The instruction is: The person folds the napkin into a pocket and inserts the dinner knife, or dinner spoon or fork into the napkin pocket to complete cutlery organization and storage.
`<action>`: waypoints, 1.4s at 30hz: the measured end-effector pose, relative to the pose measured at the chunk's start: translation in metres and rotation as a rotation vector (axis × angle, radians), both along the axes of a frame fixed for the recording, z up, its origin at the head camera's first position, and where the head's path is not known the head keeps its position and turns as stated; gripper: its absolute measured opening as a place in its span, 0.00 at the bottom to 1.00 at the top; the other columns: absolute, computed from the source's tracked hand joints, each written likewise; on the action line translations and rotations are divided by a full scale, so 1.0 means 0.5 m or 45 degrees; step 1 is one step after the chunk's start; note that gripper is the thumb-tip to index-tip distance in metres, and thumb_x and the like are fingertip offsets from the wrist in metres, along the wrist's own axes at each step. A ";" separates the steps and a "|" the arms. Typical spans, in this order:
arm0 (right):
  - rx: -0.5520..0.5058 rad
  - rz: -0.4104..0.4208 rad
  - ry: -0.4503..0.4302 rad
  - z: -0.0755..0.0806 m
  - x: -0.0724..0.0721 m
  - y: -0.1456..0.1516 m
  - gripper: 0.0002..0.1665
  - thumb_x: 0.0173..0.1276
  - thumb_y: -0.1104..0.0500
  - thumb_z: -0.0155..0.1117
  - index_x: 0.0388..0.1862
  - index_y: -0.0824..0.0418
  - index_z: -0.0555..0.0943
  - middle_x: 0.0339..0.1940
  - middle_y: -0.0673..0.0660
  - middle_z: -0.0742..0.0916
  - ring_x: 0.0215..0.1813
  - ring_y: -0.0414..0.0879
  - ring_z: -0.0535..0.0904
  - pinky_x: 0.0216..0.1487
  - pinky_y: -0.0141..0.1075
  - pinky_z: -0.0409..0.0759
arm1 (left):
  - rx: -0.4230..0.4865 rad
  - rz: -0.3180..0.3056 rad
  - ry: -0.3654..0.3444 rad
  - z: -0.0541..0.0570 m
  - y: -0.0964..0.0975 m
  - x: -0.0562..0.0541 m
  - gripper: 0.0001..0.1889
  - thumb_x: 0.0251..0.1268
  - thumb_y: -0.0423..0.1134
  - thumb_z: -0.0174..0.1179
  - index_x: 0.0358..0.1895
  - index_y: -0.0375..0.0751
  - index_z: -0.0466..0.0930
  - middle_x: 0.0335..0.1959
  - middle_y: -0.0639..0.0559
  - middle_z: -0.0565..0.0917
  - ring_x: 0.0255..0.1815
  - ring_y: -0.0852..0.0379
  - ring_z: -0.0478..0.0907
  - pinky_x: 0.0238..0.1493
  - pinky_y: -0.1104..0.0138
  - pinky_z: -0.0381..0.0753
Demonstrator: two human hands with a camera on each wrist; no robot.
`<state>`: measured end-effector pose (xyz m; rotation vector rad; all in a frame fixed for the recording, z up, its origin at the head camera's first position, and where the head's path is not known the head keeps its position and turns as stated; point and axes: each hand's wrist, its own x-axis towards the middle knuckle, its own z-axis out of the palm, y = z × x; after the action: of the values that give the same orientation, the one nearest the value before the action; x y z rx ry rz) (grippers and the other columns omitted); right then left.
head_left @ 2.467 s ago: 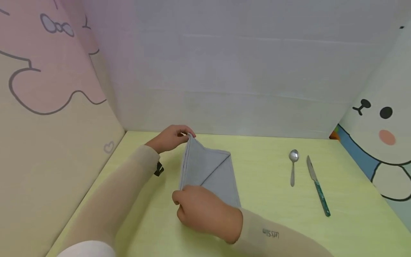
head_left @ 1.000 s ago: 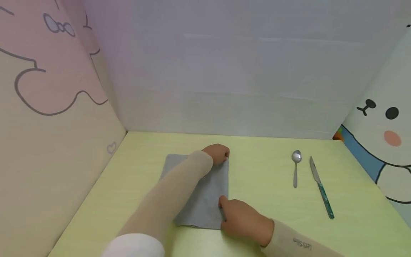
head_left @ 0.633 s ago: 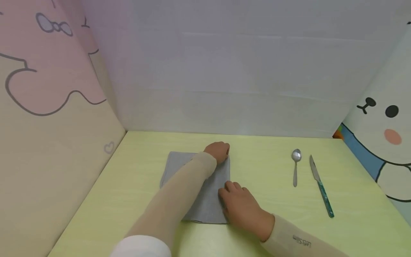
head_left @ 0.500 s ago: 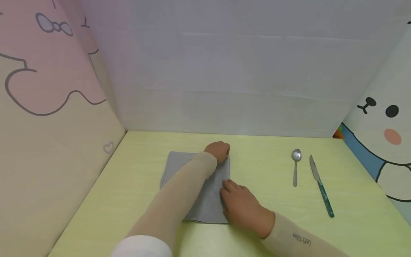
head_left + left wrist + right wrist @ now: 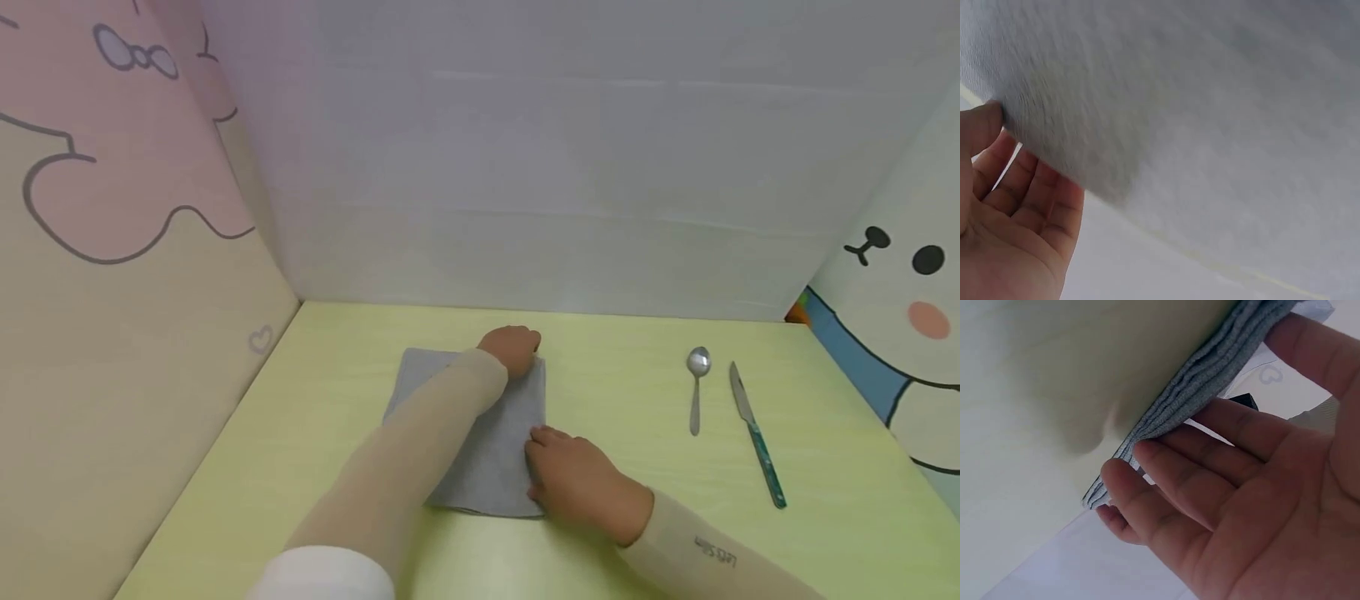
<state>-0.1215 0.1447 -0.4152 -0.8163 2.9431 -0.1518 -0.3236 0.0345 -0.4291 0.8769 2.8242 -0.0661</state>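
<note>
A grey cloth napkin [image 5: 487, 471], folded into a rectangle, lies flat on the pale yellow table [image 5: 630, 392]. Reaching across it, my left hand [image 5: 512, 350] pinches its far right corner; in the left wrist view the thumb [image 5: 984, 127] sits at the cloth's edge. Lower on the same right side, my right hand [image 5: 588, 487] touches the edge with loosely spread fingers. Several stacked layers of the napkin [image 5: 1210, 375] show against those fingertips in the right wrist view. The left forearm hides part of the cloth's left half.
To the right lie a metal spoon [image 5: 697, 375] and a knife [image 5: 757, 433] with a green handle, side by side. A plain pale wall [image 5: 555, 167] stands behind the table, with cartoon-printed panels on the left [image 5: 135, 333] and right [image 5: 900, 350].
The napkin's raised left side was folded over to the right and now lies flat. My left hand crossed to the far right corner. My right hand moved right and loosened its grip.
</note>
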 end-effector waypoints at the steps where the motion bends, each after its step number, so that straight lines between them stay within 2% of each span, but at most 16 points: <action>1: -0.003 0.005 -0.001 0.001 -0.003 0.000 0.31 0.60 0.51 0.80 0.55 0.71 0.82 0.61 0.65 0.83 0.66 0.58 0.78 0.57 0.51 0.81 | 0.003 0.001 -0.025 0.003 -0.012 -0.004 0.14 0.81 0.42 0.55 0.62 0.45 0.79 0.55 0.52 0.84 0.53 0.54 0.82 0.53 0.62 0.81; 4: -0.014 0.016 -0.006 0.004 -0.015 0.003 0.26 0.61 0.52 0.79 0.50 0.68 0.84 0.55 0.62 0.85 0.59 0.57 0.81 0.53 0.50 0.82 | 0.049 0.009 -0.086 0.006 -0.060 -0.010 0.16 0.79 0.42 0.58 0.64 0.45 0.78 0.58 0.51 0.83 0.57 0.54 0.81 0.56 0.62 0.79; 6: -0.045 0.012 -0.012 0.001 -0.031 0.006 0.21 0.64 0.53 0.77 0.48 0.67 0.85 0.51 0.61 0.85 0.55 0.56 0.81 0.52 0.49 0.82 | 0.092 0.012 -0.110 0.010 -0.098 -0.007 0.17 0.79 0.43 0.58 0.65 0.45 0.77 0.60 0.51 0.82 0.59 0.53 0.80 0.59 0.60 0.78; 9: -0.087 -0.008 0.006 -0.005 -0.067 0.014 0.19 0.68 0.56 0.74 0.50 0.68 0.84 0.52 0.61 0.84 0.54 0.57 0.81 0.53 0.49 0.81 | 0.151 0.005 -0.109 0.022 -0.158 0.015 0.18 0.78 0.43 0.60 0.65 0.44 0.77 0.60 0.49 0.81 0.60 0.52 0.79 0.59 0.58 0.78; 11: -0.095 -0.033 0.013 -0.008 -0.096 0.021 0.21 0.71 0.57 0.71 0.56 0.70 0.82 0.59 0.65 0.82 0.60 0.60 0.78 0.57 0.51 0.80 | 0.173 0.042 -0.078 0.033 -0.197 0.041 0.18 0.77 0.44 0.61 0.64 0.42 0.78 0.59 0.47 0.81 0.58 0.49 0.80 0.58 0.56 0.79; 14: -0.076 -0.073 -0.001 -0.013 -0.140 0.032 0.28 0.74 0.56 0.69 0.65 0.71 0.77 0.70 0.69 0.76 0.70 0.63 0.72 0.64 0.54 0.75 | 0.223 0.179 -0.061 0.044 -0.253 0.086 0.20 0.74 0.44 0.63 0.62 0.38 0.78 0.57 0.44 0.81 0.56 0.46 0.80 0.55 0.52 0.80; 17: -0.058 -0.078 -0.046 -0.017 -0.177 0.040 0.33 0.76 0.55 0.66 0.72 0.71 0.71 0.77 0.69 0.69 0.77 0.63 0.64 0.71 0.55 0.69 | 0.322 0.383 -0.116 0.045 -0.306 0.128 0.23 0.73 0.45 0.63 0.63 0.33 0.76 0.58 0.40 0.81 0.56 0.44 0.80 0.54 0.51 0.80; 21: -0.053 -0.039 -0.116 -0.022 -0.211 0.043 0.35 0.78 0.56 0.63 0.76 0.71 0.67 0.80 0.68 0.64 0.81 0.62 0.57 0.76 0.53 0.62 | 0.396 0.587 -0.208 0.040 -0.372 0.164 0.29 0.71 0.47 0.62 0.63 0.25 0.71 0.55 0.34 0.81 0.51 0.42 0.81 0.49 0.49 0.80; 24: -0.048 -0.046 -0.183 -0.028 -0.226 0.042 0.35 0.79 0.55 0.60 0.78 0.70 0.64 0.82 0.67 0.61 0.82 0.61 0.54 0.77 0.52 0.58 | 0.487 0.677 -0.302 0.035 -0.408 0.179 0.35 0.70 0.49 0.62 0.66 0.22 0.65 0.58 0.28 0.79 0.55 0.38 0.80 0.53 0.46 0.79; 28: -0.037 -0.087 -0.257 -0.033 -0.237 0.037 0.35 0.81 0.55 0.57 0.79 0.70 0.62 0.83 0.66 0.60 0.82 0.60 0.53 0.78 0.52 0.57 | 0.787 0.791 -0.551 0.024 -0.433 0.198 0.42 0.71 0.54 0.63 0.73 0.27 0.58 0.66 0.30 0.73 0.60 0.38 0.77 0.61 0.45 0.74; 31: -0.024 -0.091 -0.280 -0.031 -0.240 0.031 0.35 0.81 0.56 0.56 0.79 0.71 0.62 0.82 0.66 0.61 0.82 0.61 0.54 0.78 0.52 0.57 | 1.037 0.879 -0.730 0.016 -0.440 0.217 0.42 0.72 0.54 0.64 0.76 0.32 0.54 0.66 0.34 0.74 0.56 0.44 0.81 0.64 0.46 0.71; 33: -0.010 -0.091 -0.288 -0.031 -0.242 0.027 0.35 0.81 0.56 0.56 0.79 0.71 0.62 0.82 0.66 0.61 0.82 0.61 0.54 0.78 0.52 0.56 | 1.173 0.912 -0.800 0.013 -0.441 0.230 0.43 0.72 0.52 0.63 0.78 0.32 0.52 0.64 0.36 0.77 0.53 0.47 0.83 0.66 0.47 0.70; 35: 0.007 -0.096 -0.293 -0.031 -0.244 0.025 0.35 0.81 0.56 0.56 0.79 0.71 0.62 0.82 0.66 0.61 0.82 0.60 0.54 0.78 0.51 0.56 | 1.297 0.912 -0.856 0.010 -0.440 0.242 0.42 0.74 0.48 0.63 0.78 0.31 0.50 0.61 0.36 0.80 0.50 0.48 0.85 0.66 0.48 0.71; 37: 0.021 -0.102 -0.296 -0.031 -0.245 0.023 0.35 0.81 0.55 0.57 0.79 0.71 0.62 0.82 0.65 0.61 0.82 0.60 0.55 0.79 0.50 0.56 | 1.342 0.901 -0.884 0.006 -0.438 0.255 0.41 0.74 0.45 0.62 0.78 0.31 0.51 0.58 0.37 0.82 0.47 0.48 0.86 0.62 0.51 0.75; 39: 0.022 -0.101 -0.295 -0.030 -0.246 0.023 0.35 0.81 0.55 0.57 0.79 0.71 0.63 0.82 0.66 0.62 0.82 0.60 0.55 0.78 0.50 0.56 | 1.353 0.885 -0.896 0.002 -0.436 0.270 0.39 0.73 0.42 0.63 0.77 0.30 0.53 0.59 0.38 0.81 0.50 0.46 0.84 0.61 0.51 0.77; 42: 0.026 -0.100 -0.297 -0.026 -0.245 0.022 0.35 0.81 0.55 0.58 0.78 0.71 0.63 0.82 0.66 0.62 0.82 0.60 0.55 0.78 0.50 0.57 | 1.250 0.865 -0.859 0.003 -0.437 0.294 0.37 0.71 0.42 0.66 0.75 0.32 0.59 0.58 0.41 0.82 0.53 0.48 0.83 0.60 0.51 0.76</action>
<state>-0.2440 0.1556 -0.4281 -0.6328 2.7527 -0.2062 -0.1767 -0.1839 -0.4275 -0.0584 2.2168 1.4625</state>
